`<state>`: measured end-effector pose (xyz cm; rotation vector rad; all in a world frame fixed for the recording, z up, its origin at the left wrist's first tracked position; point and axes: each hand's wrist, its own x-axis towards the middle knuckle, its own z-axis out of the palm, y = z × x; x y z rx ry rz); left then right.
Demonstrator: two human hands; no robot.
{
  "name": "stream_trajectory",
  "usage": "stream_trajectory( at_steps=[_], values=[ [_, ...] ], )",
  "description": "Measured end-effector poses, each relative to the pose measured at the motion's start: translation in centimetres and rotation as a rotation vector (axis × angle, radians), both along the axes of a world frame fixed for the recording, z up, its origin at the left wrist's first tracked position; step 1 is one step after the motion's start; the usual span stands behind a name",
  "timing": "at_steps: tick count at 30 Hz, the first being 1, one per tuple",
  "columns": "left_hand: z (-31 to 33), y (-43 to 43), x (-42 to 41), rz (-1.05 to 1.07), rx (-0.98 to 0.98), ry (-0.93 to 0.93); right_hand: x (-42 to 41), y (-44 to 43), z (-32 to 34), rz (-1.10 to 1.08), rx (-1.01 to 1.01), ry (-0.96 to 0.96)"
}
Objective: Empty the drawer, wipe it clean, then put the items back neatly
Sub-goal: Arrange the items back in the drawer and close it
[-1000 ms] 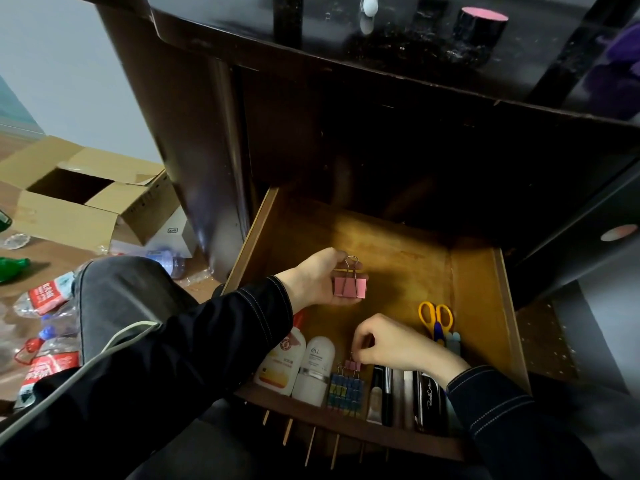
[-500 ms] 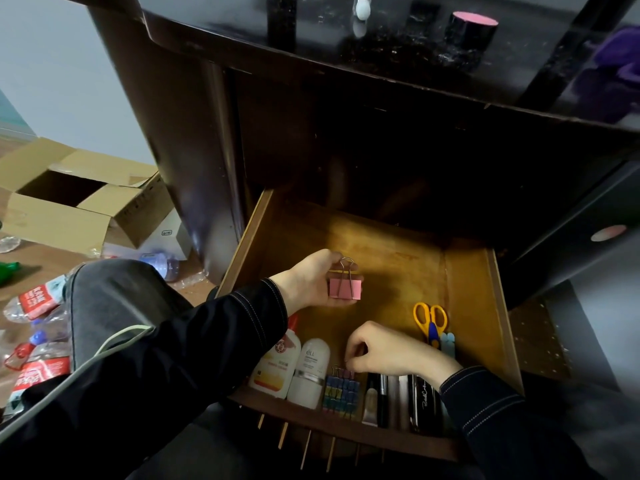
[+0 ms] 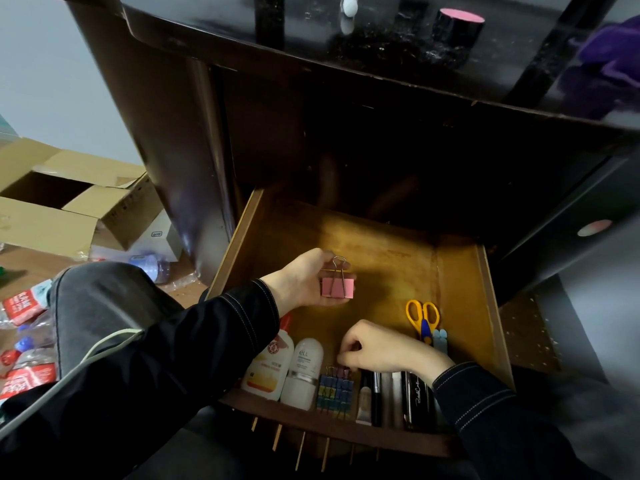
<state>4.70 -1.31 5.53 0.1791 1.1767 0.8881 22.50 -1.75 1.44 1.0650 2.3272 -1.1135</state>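
Over the open wooden drawer [image 3: 460, 289], my left hand [image 3: 301, 282] grips a large pink binder clip [image 3: 338, 287] above the bare drawer floor, fingers curled behind it; its wire loops point to the far side and its pink body faces near. My right hand [image 3: 379, 351] hovers at the near edge with fingers curled down onto a block of small coloured binder clips [image 3: 335, 393]; the fingertips are hidden, so I cannot tell whether they pinch one.

Along the near wall everything lies with its long axis running near to far: at left a white lotion bottle [image 3: 268, 370], its red cap at the far end and partly under my left sleeve; just beside it a white roll-on bottle [image 3: 304, 374]; then the small clips; then dark pens [image 3: 398, 396], their far ends covered by my right wrist. Yellow-handled scissors [image 3: 422, 317] lie to the right, handles far, blades largely hidden behind my right hand. Lettering on the bottles is too small to read.
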Motion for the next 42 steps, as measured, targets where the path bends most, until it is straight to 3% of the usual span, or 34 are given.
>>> stream_trajectory(
  at_steps=[21,25,29,32,39,42],
  values=[
    [0.3,-0.1,0.1,0.022,-0.016,0.019,-0.2,-0.1,0.2,0.038,0.009,0.014],
    [0.2,-0.1,0.1,0.031,-0.016,0.048,0.4,0.5,0.8,-0.059,0.041,0.031],
    [0.2,-0.1,0.0,0.012,-0.011,0.097,1.8,2.1,2.3,-0.36,0.224,0.163],
    [0.1,-0.3,0.3,-0.035,-0.031,0.06,1.6,2.2,3.1,-0.501,0.306,0.415],
    [-0.2,-0.7,1.2,-0.269,-0.021,0.009,0.6,1.3,3.6,-0.379,0.257,0.476],
    [-0.7,-0.2,0.9,-0.345,0.026,0.257,1.2,1.6,3.4,-0.362,0.245,0.441]
  ],
)
